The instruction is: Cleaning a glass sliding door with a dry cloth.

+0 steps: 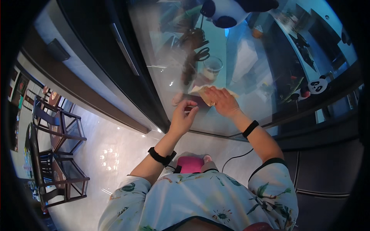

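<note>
My right hand [222, 101] lies flat over a pale yellow cloth [205, 98], holding it against a large glass pane [248, 106]. Parts of the cloth stick out around the fingers. To its left, my left hand [185, 115] is raised before the pane with nothing in it. Its fingers are bent, and a gap separates thumb and forefinger. I cannot tell whether it touches the glass. Above the cloth, a clear cup [213, 65] and dark scissor handles [203, 54] show in or through the glass, mixed with reflections.
Left of the pane runs a dark frame with a metal handle [125, 49]. Panda figures [317, 86] decorate the glass. Wooden chairs [57, 127] stand far left. A black cable [235, 157] crosses the floor near a bright pink object [190, 164]. Dark cabinet fronts [321, 173] are at right.
</note>
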The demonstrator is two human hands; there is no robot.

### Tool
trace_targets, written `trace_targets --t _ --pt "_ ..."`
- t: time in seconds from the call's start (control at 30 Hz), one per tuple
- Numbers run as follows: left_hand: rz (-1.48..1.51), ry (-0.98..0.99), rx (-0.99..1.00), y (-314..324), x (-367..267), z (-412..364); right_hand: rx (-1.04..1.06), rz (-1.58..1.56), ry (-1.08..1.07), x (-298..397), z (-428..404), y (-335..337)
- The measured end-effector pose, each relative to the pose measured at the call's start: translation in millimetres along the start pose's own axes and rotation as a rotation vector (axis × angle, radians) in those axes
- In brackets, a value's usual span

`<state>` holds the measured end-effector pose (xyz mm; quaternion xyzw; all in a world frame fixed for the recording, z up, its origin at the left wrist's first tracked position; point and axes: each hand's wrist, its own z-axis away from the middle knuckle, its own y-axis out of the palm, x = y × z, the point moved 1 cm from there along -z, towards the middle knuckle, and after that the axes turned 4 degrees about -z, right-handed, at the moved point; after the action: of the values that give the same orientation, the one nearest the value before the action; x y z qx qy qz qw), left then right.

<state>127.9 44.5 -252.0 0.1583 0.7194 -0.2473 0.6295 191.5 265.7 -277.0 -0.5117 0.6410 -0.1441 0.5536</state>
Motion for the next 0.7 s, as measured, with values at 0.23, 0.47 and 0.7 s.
trace_targets --t 0.23,0.47,0.7 --pt "-0.11 -0.1 -0.022 -17 61 -2 0.127 -0.284 0.069 -53 37 -3" --pt "-0.135 -0.195 -0.095 -2 131 -22 -0.47 -0.034 0.427 -81 -77 -72" --pt "-0.224 -0.298 -0.058 33 302 -10 -0.023 -0.184 0.045 63 -5 104"
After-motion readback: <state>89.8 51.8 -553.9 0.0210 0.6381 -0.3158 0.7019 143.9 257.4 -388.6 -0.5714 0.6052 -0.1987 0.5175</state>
